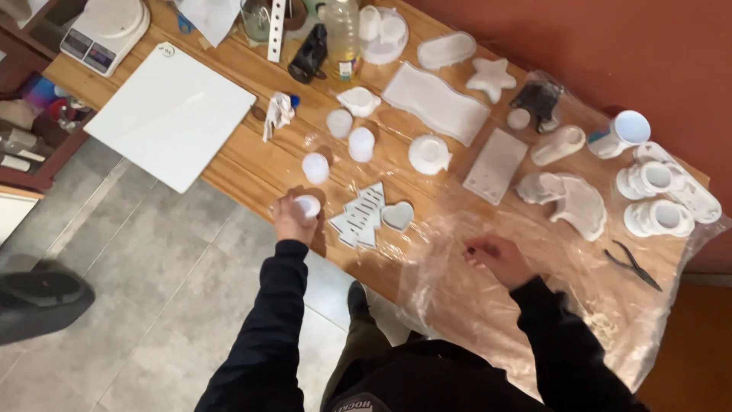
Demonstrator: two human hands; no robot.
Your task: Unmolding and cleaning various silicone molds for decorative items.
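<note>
Grey floor tiles point(152, 290) run beneath a long wooden table point(252, 172) set against a reddish-brown wall point(595, 46); clear plastic sheeting point(488, 297) covers the table's right half.

Nearest, the person's two black-sleeved arms reach over the table edge. The left hand point(292, 219) has its fingers curled around one small white round cup point(308, 204), held just at the near edge of the table. The right hand point(499, 257) rests on the plastic sheeting with its fingers bent loosely inward, holding nothing that can be made out.

Just beyond the left hand lie one white tree-shaped piece point(360, 216) and one heart-shaped mould point(397, 216), side by side. A pair of dark pliers point(633, 264) lies on the sheeting toward the right end.

Farther on, three more small white cups point(315, 168) stand in a loose group near the middle, with one round white mould point(429, 154) to their right. One flat rectangular slab point(496, 165) and one curved pale piece point(579, 204) come next, and two ring-shaped white moulds point(657, 198) sit at the right end, near one white tumbler point(627, 131).

Toward the wall lie one long wavy white tray point(435, 101), one star-shaped piece point(491, 78), and one oval mould point(446, 49). One clear bottle point(342, 34) stands at the far edge. On the left, one large white board point(169, 114) lies flat, and one kitchen scale point(105, 32) sits at the far corner.
</note>
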